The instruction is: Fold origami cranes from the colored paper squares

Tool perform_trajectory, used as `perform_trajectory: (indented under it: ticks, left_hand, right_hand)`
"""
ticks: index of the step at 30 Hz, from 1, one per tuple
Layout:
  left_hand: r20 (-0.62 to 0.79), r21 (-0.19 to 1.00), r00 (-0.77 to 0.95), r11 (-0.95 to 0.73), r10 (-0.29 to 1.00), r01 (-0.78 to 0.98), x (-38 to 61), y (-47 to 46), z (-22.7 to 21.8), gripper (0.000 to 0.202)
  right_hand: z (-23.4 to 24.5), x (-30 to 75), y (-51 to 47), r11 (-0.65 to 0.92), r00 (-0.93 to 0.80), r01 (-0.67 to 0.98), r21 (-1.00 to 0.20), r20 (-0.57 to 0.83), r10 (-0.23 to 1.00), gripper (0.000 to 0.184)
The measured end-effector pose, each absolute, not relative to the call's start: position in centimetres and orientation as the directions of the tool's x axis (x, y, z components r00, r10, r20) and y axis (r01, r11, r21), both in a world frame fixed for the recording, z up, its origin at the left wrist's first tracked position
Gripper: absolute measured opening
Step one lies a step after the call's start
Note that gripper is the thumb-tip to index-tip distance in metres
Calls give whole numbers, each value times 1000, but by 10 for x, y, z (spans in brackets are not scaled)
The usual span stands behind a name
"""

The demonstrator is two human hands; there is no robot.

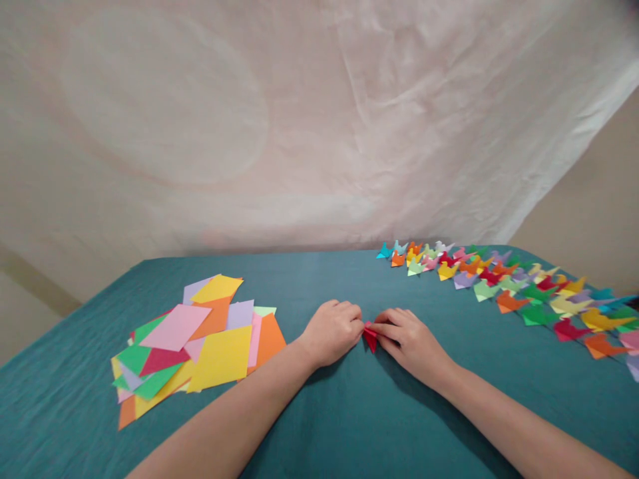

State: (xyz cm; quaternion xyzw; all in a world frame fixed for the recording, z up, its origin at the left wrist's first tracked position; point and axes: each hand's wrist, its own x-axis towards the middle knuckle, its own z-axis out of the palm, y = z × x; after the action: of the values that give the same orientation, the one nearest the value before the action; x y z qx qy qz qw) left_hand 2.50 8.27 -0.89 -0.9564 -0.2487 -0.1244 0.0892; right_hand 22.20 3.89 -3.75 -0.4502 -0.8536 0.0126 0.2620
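A small folded piece of red paper (370, 337) lies on the teal tablecloth (349, 412) in the middle of the table. My left hand (333, 330) is curled, its fingertips pinching the left side of the red paper. My right hand (410, 342) is also closed, pinching the paper from the right. Most of the red piece is hidden between the fingers; only a pointed corner shows below them.
A loose pile of coloured paper squares (200, 339) lies to the left of my hands. Several folded paper figures (504, 283) in many colours stand in rows along the back right of the table. A pale wrinkled sheet (299, 133) hangs behind.
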Motion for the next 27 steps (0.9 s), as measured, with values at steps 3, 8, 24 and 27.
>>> perform_trajectory:
  ticks: [3,8,24,27]
  left_hand:
    - [272,-174,866,-863,421,474,27,83,-8,18]
    - [258,-166,858,-854,445,493,29,82,-7,16]
    - [235,115,830,-863,505,493,14,86,-7,22]
    - [222,64,849,-876,480,478,13,84,-6,26]
  right_hand:
    - [-38,222,39,593,-459,767,-244,436,774,18]
    - [-36,221,39,597,-459,768,-233,450,766,19]
    - [-29,219,34,602,-482,757,-253,405,777,23]
    - [-27,219,32,599,-488,765,-237,394,779,24]
